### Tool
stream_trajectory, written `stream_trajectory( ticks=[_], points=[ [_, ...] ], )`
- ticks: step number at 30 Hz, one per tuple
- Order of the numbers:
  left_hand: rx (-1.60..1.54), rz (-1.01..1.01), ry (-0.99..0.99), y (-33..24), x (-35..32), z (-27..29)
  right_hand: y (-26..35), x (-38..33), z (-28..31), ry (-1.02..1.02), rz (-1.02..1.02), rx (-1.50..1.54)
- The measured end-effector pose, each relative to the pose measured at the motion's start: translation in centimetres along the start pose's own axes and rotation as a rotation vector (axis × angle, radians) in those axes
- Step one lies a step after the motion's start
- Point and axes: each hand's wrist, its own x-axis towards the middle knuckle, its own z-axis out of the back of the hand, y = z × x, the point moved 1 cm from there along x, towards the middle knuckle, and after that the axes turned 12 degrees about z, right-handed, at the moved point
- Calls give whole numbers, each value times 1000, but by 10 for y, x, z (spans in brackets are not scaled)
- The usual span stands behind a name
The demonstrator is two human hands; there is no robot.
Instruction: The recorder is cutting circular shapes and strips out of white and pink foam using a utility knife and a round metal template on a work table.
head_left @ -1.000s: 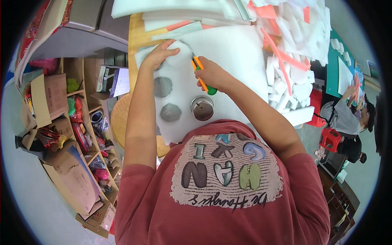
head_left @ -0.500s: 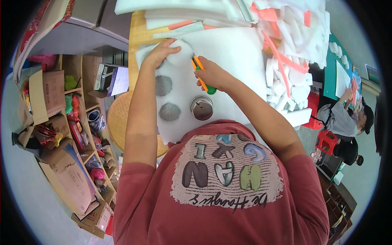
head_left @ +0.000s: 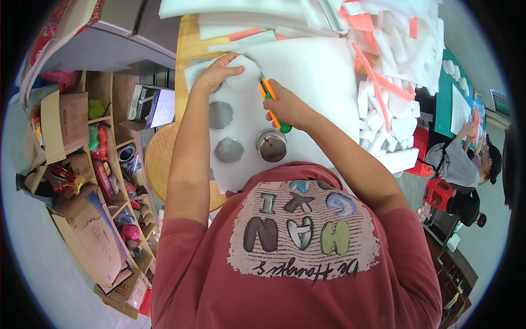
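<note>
A large white foam sheet lies on the table with round grey-looking cut-outs along its left side. At its far left, my left hand grips a round piece of white foam, thumb on top; its underside fingers are hidden. My right hand is closed around an orange and green utility knife, whose front end points away from me beside the foam piece's right edge. I cannot tell whether the blade touches the foam. Closer to my body stands an open round metal tin.
Foam strips are stacked at the far edge. White and pink foam scraps pile up on the right. A round wooden stool and shelves with boxes stand left. Another person sits at the far right, near a red stool.
The knife in my right hand has shifted slightly toward me along the foam piece's edge. My left hand keeps its hold in about the same place.
</note>
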Motion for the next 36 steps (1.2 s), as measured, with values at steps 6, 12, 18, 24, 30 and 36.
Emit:
stream_trajectory(
  ticks=[6,12,18,24,30,36],
  points=[
    [106,35,36,-6,-4,3,7,10,5,46,-11,-19],
    [109,-11,-38,-13,-6,-6,1,1,13,29,-77,203],
    [490,235,-324,-30,2,-12,-6,-14,41,110,-114,281],
    [227,-105,-335,-21,-18,-21,-7,-21,52,140,-65,93],
    [495,-51,-529,-23,0,-13,-25,-30,55,123,293,-530],
    [443,273,-476,-36,16,-12,-13,-37,53,75,420,-1021]
  ],
)
